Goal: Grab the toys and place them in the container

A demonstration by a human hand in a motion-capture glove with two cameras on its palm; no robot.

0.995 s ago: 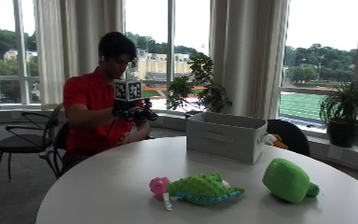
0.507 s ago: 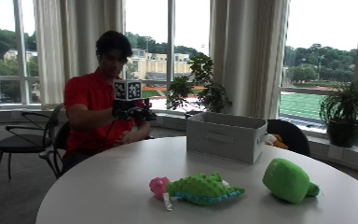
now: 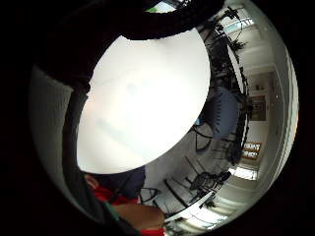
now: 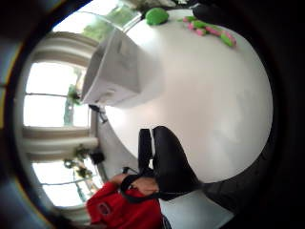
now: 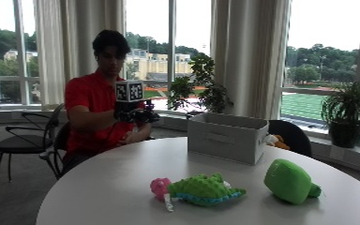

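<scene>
Toys (image 5: 197,190) lie untouched near the container (image 5: 229,136); gloved right hand (image 5: 136,114) stays raised at far left, holding nothing, finger position unclear

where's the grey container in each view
Outside view: the grey container stands on the round white table, at its far side, behind the green toys.
Thumb side palm view: the same container sits on the table near its edge, by the windows.
Little finger side palm view: not in it.
Shared landmark: the white tabletop.
</scene>
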